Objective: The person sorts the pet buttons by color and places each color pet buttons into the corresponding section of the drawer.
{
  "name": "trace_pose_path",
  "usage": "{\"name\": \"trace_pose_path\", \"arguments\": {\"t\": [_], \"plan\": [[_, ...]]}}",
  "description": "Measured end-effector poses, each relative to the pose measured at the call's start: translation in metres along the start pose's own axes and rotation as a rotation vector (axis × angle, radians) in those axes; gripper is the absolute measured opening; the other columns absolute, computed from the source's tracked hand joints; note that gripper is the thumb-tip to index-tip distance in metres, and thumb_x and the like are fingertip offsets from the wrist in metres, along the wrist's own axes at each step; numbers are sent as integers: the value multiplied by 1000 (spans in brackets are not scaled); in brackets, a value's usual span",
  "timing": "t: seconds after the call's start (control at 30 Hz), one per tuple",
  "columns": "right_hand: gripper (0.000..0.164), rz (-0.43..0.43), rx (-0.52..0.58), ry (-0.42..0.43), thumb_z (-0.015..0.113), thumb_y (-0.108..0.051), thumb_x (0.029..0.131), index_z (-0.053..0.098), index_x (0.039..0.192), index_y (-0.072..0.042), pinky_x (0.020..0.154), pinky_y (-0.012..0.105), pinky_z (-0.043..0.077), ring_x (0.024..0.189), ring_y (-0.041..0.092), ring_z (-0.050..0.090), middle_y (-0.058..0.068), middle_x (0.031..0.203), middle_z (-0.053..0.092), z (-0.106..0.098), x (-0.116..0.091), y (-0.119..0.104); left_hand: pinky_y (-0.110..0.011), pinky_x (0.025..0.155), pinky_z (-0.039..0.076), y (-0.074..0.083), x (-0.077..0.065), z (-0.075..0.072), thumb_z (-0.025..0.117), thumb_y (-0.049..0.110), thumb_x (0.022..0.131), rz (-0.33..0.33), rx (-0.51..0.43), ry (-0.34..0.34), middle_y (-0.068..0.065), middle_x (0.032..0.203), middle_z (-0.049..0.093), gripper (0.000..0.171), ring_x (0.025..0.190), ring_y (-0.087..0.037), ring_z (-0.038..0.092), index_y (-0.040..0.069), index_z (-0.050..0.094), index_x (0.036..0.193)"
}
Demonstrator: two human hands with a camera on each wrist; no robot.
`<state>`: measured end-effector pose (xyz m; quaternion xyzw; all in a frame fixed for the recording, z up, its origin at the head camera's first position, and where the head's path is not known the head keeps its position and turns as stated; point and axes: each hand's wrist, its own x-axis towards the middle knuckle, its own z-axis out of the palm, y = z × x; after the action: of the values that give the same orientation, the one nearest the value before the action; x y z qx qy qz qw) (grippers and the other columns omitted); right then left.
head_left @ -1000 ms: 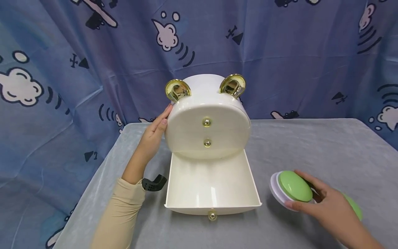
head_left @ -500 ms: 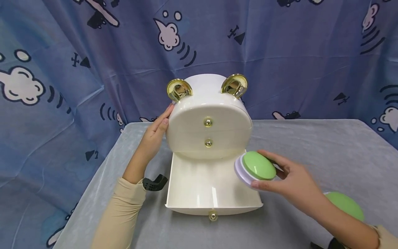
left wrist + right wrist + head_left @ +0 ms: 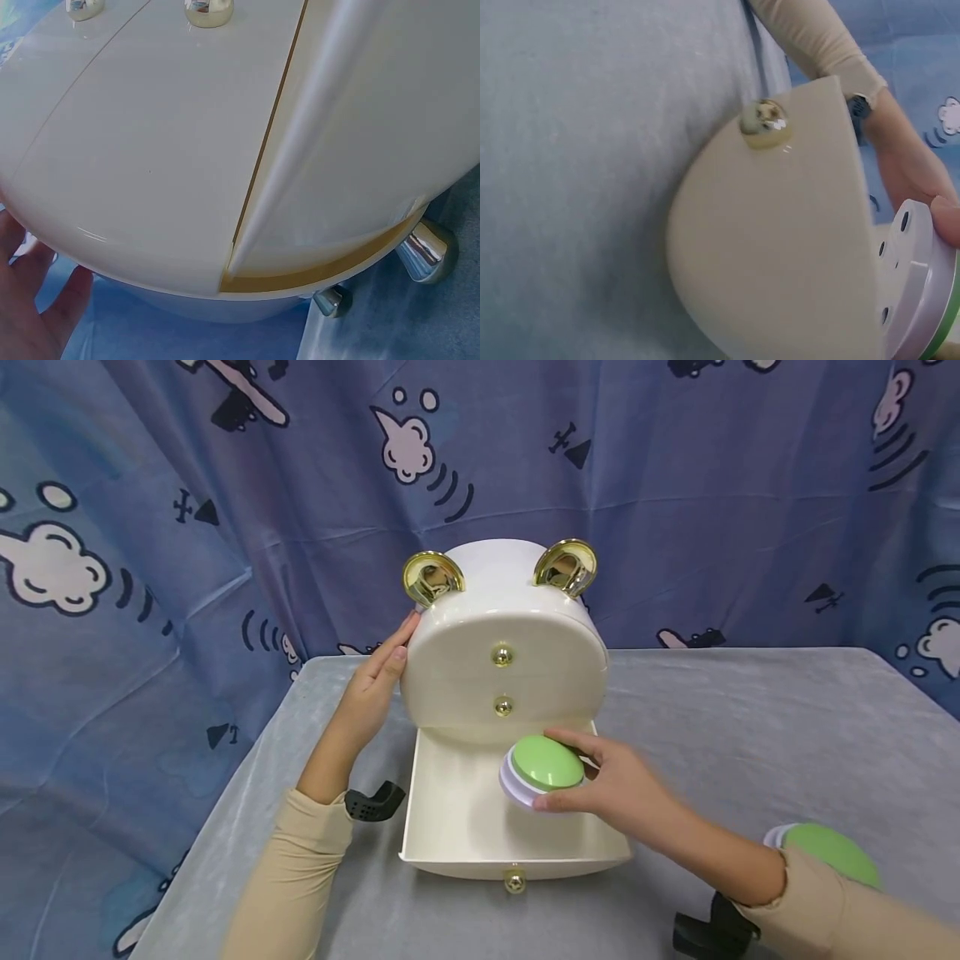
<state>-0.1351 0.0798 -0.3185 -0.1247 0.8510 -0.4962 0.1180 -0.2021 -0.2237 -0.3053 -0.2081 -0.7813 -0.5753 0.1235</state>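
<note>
A glossy white rounded storage box (image 3: 502, 668) with gold ears stands mid-table, its bottom drawer (image 3: 457, 810) pulled out toward me. My left hand (image 3: 367, 693) rests against the box's left side, fingers fairly straight; in the left wrist view its fingertips (image 3: 73, 294) lie along the box's rim. Over the drawer, my right hand (image 3: 615, 781) grips a round push button (image 3: 549, 762) with a green dome and pale lilac base, thumb and fingers at opposite sides. The right wrist view shows the button's underside (image 3: 904, 289), with small holes, tilted above the drawer front (image 3: 772, 232).
A second green push button (image 3: 832, 852) sits on the grey cloth-covered table (image 3: 735, 718) at the right, partly behind my right sleeve. Gold knobs (image 3: 502, 655) stick out of the box front, one on the drawer (image 3: 514, 882). A patterned blue curtain (image 3: 675, 510) hangs behind.
My right hand has carried the push button leftward from the table's right side to over the open drawer. The left hand has stayed against the box.
</note>
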Motion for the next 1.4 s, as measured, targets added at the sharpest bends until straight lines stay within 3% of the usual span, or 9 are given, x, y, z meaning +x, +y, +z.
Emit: {"name": "trace_pose_path", "arguments": {"t": [0.27, 0.6, 0.97, 1.4], "plan": [[86, 39, -23, -40, 92, -28, 66, 55, 142, -11, 108, 48, 46, 128, 31, 56, 15, 142, 58, 19, 15, 2, -37, 128, 17, -3, 1, 0, 32, 18, 110, 21, 3, -5, -3, 165, 27, 46, 154, -16, 21, 8, 36, 154], [87, 41, -115, -3, 93, -22, 62, 57, 140, -7, 103, 46, 48, 115, 26, 60, 16, 135, 63, 33, 32, 5, -37, 128, 17, -3, 1, 0, 32, 18, 110, 28, 6, 1, -4, 165, 27, 46, 154, -16, 21, 8, 37, 154], [88, -9, -207, -7, 95, -19, 61, 56, 138, 0, 111, 49, 43, 124, 32, 57, 18, 138, 61, 37, 47, 12, -37, 127, 18, -2, 1, 0, 32, 19, 110, 26, 6, -2, -2, 165, 27, 46, 153, -14, 22, 10, 36, 154], [88, -63, -239, -11, 95, -19, 62, 55, 136, 5, 112, 51, 41, 128, 38, 55, 22, 137, 60, 40, 58, 13, -36, 127, 18, -3, 1, -1, 32, 18, 110, 36, -2, -1, -3, 164, 28, 45, 153, -14, 23, 9, 37, 154]]}}
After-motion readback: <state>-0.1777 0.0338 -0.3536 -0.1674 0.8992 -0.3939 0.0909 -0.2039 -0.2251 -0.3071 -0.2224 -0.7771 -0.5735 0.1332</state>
